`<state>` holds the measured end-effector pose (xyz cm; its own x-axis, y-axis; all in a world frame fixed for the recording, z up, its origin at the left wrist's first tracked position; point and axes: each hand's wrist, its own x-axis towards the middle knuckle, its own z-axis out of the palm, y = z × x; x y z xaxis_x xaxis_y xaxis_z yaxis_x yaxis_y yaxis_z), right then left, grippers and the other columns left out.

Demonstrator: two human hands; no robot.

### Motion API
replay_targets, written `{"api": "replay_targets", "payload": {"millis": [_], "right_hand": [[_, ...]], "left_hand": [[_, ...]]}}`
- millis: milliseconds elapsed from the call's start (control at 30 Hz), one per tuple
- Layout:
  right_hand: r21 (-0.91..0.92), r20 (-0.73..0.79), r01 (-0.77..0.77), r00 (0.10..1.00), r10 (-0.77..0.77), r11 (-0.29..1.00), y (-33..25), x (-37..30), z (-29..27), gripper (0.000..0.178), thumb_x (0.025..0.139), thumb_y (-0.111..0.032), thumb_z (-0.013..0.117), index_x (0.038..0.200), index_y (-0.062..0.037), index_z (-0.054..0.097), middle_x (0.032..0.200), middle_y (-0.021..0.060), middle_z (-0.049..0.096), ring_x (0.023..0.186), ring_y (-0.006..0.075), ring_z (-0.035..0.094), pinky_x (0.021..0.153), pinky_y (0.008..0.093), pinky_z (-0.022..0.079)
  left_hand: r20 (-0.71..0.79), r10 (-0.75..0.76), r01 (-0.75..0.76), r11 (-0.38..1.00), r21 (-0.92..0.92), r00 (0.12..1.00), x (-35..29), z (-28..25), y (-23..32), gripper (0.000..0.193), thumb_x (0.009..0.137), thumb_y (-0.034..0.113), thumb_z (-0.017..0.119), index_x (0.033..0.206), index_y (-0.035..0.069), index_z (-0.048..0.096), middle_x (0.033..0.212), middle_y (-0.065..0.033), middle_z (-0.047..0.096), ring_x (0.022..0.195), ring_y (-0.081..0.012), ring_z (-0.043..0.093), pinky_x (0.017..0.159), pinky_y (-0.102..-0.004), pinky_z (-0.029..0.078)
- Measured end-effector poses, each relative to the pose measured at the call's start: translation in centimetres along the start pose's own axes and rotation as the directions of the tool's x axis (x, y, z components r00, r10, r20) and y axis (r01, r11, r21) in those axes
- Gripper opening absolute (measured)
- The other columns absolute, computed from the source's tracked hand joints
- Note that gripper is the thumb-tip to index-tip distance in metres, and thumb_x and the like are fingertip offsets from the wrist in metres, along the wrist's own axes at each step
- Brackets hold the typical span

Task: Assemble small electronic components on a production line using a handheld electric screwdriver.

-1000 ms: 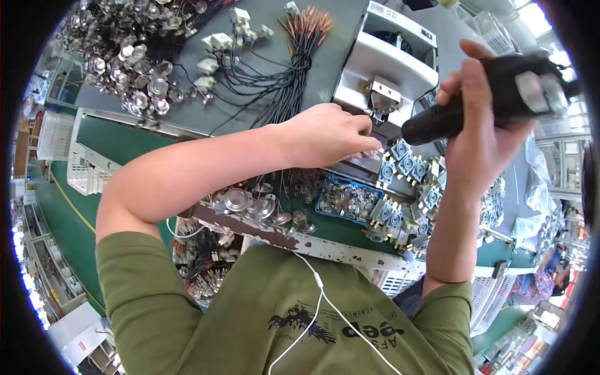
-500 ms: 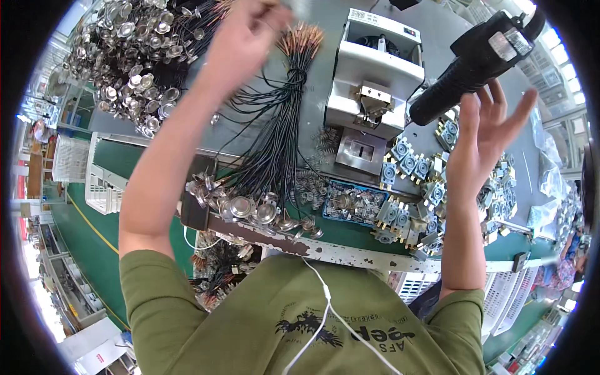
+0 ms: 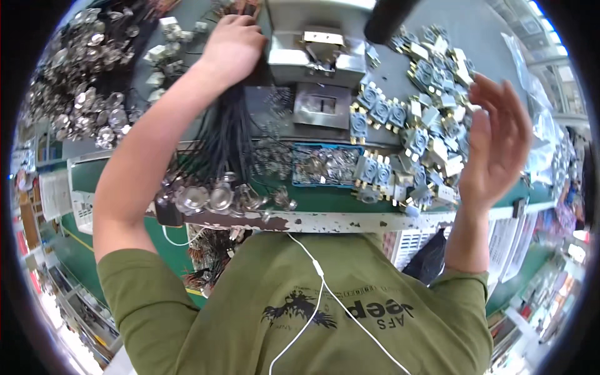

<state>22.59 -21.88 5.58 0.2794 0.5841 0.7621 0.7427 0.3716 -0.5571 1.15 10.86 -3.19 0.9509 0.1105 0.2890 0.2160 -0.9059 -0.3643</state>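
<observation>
My left hand [image 3: 234, 49] lies over the far end of a bundle of black wires [image 3: 226, 134], at its copper-coloured tips [image 3: 245, 7]. Its fingers are curled, and their ends are hidden among the wires, so what they hold does not show. Round metal caps [image 3: 206, 197] sit at the near end of this bundle. My right hand [image 3: 498, 140] is raised, open and without anything in it, beside a heap of grey-blue and white switch-like parts [image 3: 431, 134]. A white bench machine [image 3: 322, 56] with a metal block [image 3: 322, 105] in front stands between my hands.
A blue tray [image 3: 328, 165] of small metal pieces sits near the worn bench edge [image 3: 350, 222]. Loose springs [image 3: 273, 156] lie beside it. Many capped wires [image 3: 94, 103] and white connectors [image 3: 156, 65] are at the left. A black cylindrical tool [image 3: 387, 19] hangs above the bench.
My view has shifted, moving the bench things up and left in the picture. My left hand has come onto the wire tips. The right hand stays raised, its fingers now more bent.
</observation>
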Motion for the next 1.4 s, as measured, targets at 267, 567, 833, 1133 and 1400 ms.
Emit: {"api": "replay_targets", "payload": {"millis": [267, 567, 833, 1133, 1400], "right_hand": [[-0.545, 0.596, 0.008, 0.707, 0.380, 0.838, 3.8, -4.1, 2.3, 0.031, 0.080, -0.011, 0.073, 0.110, -0.0030, 0.069, 0.105, 0.0167, 0.070, 0.102, 0.0365, 0.066, 0.087, 0.0480, 0.054], [-0.633, 0.435, 0.099, 0.866, 0.247, 0.768, 5.9, -7.2, 6.3, 0.023, 0.083, -0.016, 0.064, 0.105, -0.0086, 0.065, 0.094, 0.0124, 0.062, 0.091, 0.0316, 0.064, 0.083, 0.0441, 0.047], [-0.621, 0.367, 0.055, 0.902, 0.228, 0.782, 4.6, -7.0, 6.8, 0.029, 0.084, -0.016, 0.068, 0.113, -0.0105, 0.067, 0.103, 0.0130, 0.065, 0.099, 0.0329, 0.064, 0.088, 0.0446, 0.049], [0.035, 0.316, 0.127, 0.939, -0.131, 0.991, -18.7, -6.7, -4.3, 0.020, 0.081, -0.007, 0.066, 0.098, -0.0136, 0.074, 0.091, 0.0049, 0.068, 0.086, 0.0302, 0.067, 0.072, 0.0420, 0.054], [-0.144, 0.122, 0.022, 0.992, -0.005, 0.989, -25.5, -15.0, -10.9, 0.029, 0.085, -0.011, 0.065, 0.114, -0.0128, 0.071, 0.100, 0.0083, 0.068, 0.093, 0.0296, 0.067, 0.080, 0.0411, 0.055]], "left_hand": [[0.148, -0.091, 0.091, 0.996, 0.006, 0.985, 1.3, -1.5, 2.1, 0.032, 0.075, 0.010, 0.067, 0.106, 0.004, 0.070, 0.119, -0.0141, 0.069, 0.124, -0.0329, 0.058, 0.102, -0.0433, 0.048], [0.204, -0.063, 0.096, 0.983, -0.155, 0.977, -0.7, 3.6, -1.4, 0.038, 0.084, 0.000, 0.056, 0.121, -0.009, 0.059, 0.124, -0.0236, 0.064, 0.125, -0.0426, 0.055, 0.105, -0.0484, 0.044], [0.228, -0.228, 0.322, 0.644, -0.694, 0.947, -2.4, -5.4, -2.7, 0.023, 0.105, 0.012, 0.052, 0.122, -0.003, 0.056, 0.109, -0.0232, 0.068, 0.101, -0.0395, 0.066, 0.090, -0.0428, 0.050], [0.269, -0.256, 0.370, 0.560, -0.741, 0.928, -3.6, -11.0, -3.2, 0.031, 0.110, 0.024, 0.053, 0.129, 0.003, 0.064, 0.103, 0.0007, 0.065, 0.085, -0.0071, 0.051, 0.082, -0.0240, 0.045], [0.198, -0.072, 0.194, 0.669, -0.717, 0.978, 1.1, -9.9, -6.6, 0.033, 0.110, 0.025, 0.053, 0.132, 0.004, 0.064, 0.114, -0.0030, 0.066, 0.098, -0.0111, 0.057, 0.086, -0.0253, 0.045]]}}
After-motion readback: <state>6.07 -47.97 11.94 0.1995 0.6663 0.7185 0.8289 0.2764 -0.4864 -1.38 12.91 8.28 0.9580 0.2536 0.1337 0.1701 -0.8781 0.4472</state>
